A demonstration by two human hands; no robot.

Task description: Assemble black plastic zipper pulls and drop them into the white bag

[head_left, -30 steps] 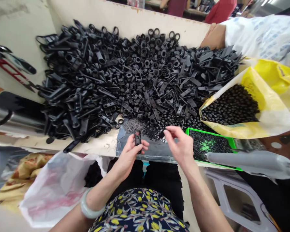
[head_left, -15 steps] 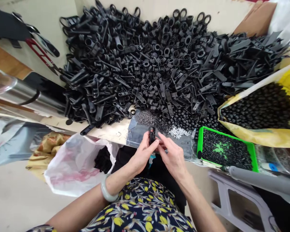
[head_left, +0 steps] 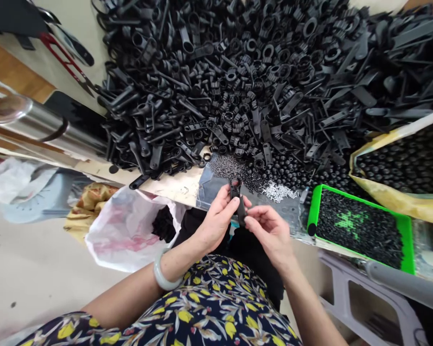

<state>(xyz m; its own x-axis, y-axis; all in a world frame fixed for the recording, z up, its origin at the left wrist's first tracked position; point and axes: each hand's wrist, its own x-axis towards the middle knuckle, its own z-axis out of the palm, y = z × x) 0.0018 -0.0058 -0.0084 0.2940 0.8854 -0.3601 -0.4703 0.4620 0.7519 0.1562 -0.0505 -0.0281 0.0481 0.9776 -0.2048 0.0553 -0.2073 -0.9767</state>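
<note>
My left hand (head_left: 218, 218) is closed around a black plastic ring-ended part (head_left: 235, 186), its ring pointing up and away from me. Against that part's lower right side lies a flat black plastic strip (head_left: 241, 213). The thumb and fingertips of my right hand (head_left: 272, 233) pinch the strip's lower end; whether the two pieces are joined cannot be made out. Just beyond my hands are a heap of tiny dark pieces (head_left: 226, 166) and a small pile of silvery pins (head_left: 278, 191) on a grey mat (head_left: 216, 190).
A large mound of black plastic parts (head_left: 202, 91) covers the table behind. On the right stand a green-rimmed tray (head_left: 313, 209) of small black pieces and a yellow bag (head_left: 386, 190) of black beads. A steel flask (head_left: 39, 120) lies left; below hangs a white bag (head_left: 122, 240).
The flat strip now shows beside the ringed part, with my right fingers at its lower end. My right hand has opened a little distance from my left. The whole view has shifted.
</note>
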